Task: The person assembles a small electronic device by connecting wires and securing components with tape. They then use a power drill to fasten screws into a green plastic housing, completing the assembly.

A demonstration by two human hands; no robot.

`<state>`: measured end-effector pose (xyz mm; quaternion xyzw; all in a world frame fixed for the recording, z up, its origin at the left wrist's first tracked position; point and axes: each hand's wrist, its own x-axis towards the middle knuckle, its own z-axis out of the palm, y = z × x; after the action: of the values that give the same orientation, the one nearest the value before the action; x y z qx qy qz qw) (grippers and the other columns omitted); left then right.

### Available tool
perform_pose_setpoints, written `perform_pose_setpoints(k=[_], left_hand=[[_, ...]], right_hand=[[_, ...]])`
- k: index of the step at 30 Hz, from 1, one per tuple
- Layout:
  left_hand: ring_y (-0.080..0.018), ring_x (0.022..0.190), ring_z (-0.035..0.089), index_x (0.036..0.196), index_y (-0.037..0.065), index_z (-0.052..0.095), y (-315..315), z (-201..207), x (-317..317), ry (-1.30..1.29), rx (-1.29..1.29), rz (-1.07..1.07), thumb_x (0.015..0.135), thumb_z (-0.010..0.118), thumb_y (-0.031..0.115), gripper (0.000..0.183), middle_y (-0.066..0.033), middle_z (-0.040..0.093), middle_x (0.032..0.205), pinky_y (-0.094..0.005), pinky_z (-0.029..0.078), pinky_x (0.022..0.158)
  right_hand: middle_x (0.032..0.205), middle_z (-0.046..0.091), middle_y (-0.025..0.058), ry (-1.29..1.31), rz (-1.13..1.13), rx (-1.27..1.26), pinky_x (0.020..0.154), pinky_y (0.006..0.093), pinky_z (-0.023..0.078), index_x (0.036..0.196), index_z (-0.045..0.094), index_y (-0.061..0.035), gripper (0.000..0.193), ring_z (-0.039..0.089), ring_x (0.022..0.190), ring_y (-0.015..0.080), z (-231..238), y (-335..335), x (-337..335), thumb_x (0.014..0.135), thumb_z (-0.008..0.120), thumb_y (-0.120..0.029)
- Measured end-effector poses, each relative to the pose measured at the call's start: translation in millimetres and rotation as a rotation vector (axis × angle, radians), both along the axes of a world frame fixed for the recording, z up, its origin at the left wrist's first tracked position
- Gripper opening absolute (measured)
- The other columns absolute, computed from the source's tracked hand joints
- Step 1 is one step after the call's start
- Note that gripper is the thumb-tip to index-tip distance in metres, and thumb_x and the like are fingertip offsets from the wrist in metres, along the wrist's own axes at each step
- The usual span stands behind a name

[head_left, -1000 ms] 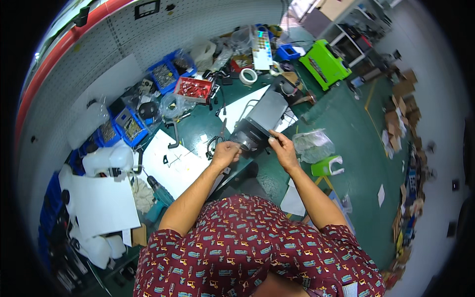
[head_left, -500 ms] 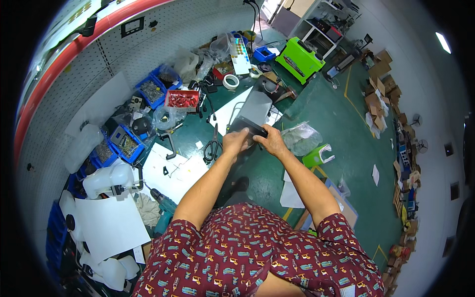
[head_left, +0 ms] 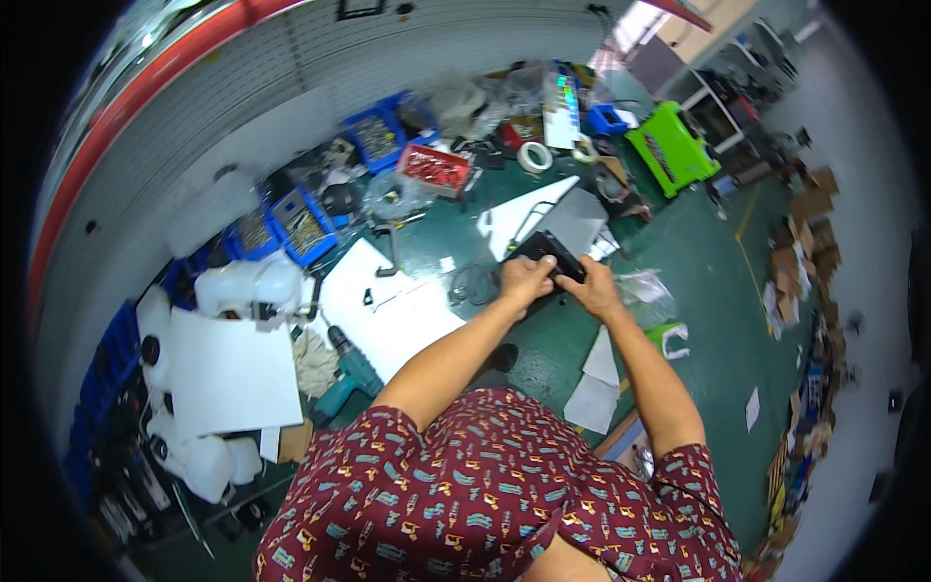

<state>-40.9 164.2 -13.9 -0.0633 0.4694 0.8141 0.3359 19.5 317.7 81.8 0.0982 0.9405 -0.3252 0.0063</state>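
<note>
A dark grey box-shaped device [head_left: 574,219] with a black end face stands over the bench, tilted slightly away from me. My left hand [head_left: 527,282] grips the left part of its black near end, thumb on top. At the right corner of the same end, my right hand [head_left: 593,290] is closed on the device, its thumb pressed toward the left one. The undersides of the fingers are hidden. Just left of my left hand lie black-handled scissors [head_left: 472,284], blurred. Under the device's far side, a white sheet [head_left: 524,206] shows.
A teal power drill [head_left: 351,378] lies at the left by white paper [head_left: 412,335]. Blue parts bins [head_left: 303,228] and a red box of small parts [head_left: 434,169] line the back. A bright green case [head_left: 672,148] stands far right; a clear plastic bag [head_left: 645,295] lies beside my right hand.
The whole scene has shifted and turned in view as my head moved. Both hands keep their hold on the device; its black near end now shows more.
</note>
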Motion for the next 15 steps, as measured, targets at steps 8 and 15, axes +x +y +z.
perform_pose_setpoints(k=[8, 15], left_hand=[[-0.011, 0.066, 0.064, 0.087, -0.001, 0.071, -2.9, 19.7, 2.7, -0.07, -0.147, -0.011, 0.097, 0.079, 0.032, 0.035, -0.0052, 0.067, 0.081, -0.0243, 0.061, 0.064], [-0.0105, 0.068, 0.061, 0.088, 0.002, 0.067, -10.6, 25.4, 3.9, -0.062, -0.131, -0.003, 0.097, 0.08, 0.035, 0.036, -0.0037, 0.065, 0.079, -0.0252, 0.057, 0.063]], right_hand=[[0.075, 0.067, 0.0253, -0.124, 0.296, 0.174, 0.063, 0.0506, 0.052, 0.088, 0.055, 0.0023, 0.044, 0.068, 0.073, 0.0443, 18.0, 4.6, -40.1, 0.089, 0.079, -0.035], [0.076, 0.063, 0.0287, 0.041, 0.417, 0.058, 0.063, 0.057, 0.051, 0.089, 0.052, 0.0019, 0.036, 0.065, 0.075, 0.0525, -7.6, 12.3, -41.4, 0.092, 0.074, -0.026]])
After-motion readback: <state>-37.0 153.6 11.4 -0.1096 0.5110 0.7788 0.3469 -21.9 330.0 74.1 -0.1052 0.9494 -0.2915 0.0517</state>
